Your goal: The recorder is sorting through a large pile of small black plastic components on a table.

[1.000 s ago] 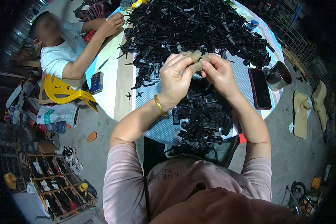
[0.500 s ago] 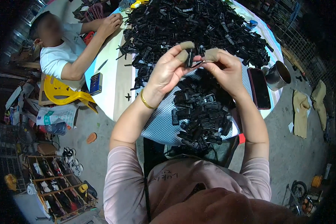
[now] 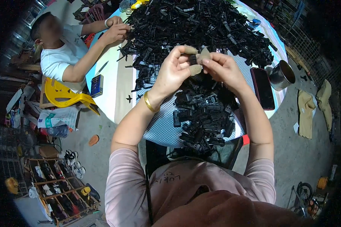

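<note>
Over the near edge of the heap, my left hand pinches a small black plastic part between thumb and fingertips wrapped in tan tape or finger covers. Close against it is my right hand, its thumb and covered forefinger pressed together at the part's right side. The fingers hide most of the part, so its exact kind does not show. Beneath both hands lies a smaller pile of black plastic pieces, clip-like in shape, on a blue-grey dotted mat.
A large heap of black parts covers the far table. Right of my hands are a dark phone and a metal cup. At left lie a knife and a small dark box; a co-worker sits there.
My hands have drawn closer together around the black part, and my left fingers have turned. The co-worker's hands have shifted at the heap's left edge.
</note>
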### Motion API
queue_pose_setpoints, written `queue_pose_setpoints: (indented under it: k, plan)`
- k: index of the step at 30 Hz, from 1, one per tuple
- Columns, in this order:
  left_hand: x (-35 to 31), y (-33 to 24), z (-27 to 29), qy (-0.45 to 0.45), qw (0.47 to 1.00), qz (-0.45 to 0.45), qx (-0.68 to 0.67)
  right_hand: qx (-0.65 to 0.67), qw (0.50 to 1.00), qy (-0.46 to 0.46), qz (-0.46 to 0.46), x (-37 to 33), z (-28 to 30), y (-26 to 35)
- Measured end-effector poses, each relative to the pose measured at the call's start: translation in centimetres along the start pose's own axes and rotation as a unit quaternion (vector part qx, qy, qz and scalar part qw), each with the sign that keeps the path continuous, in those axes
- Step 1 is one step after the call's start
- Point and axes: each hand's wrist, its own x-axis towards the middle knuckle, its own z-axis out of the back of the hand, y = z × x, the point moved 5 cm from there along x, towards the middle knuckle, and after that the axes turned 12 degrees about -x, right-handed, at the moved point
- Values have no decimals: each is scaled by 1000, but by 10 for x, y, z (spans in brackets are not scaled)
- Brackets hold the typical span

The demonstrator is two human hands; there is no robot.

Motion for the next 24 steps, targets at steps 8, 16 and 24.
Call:
queue_pose_setpoints:
  k: [8,16,24]
  plan:
    - [-2,-7,-3,-34,996,-26,80,-50,996,-24,65,-4,-11,6]
    - [-10,-14,-6,-28,957,-151,245,-51,995,-39,81,-5,-17,1]
    - [-1,-32,6,52,986,10,158,-126,981,17,143,-1,15,12]
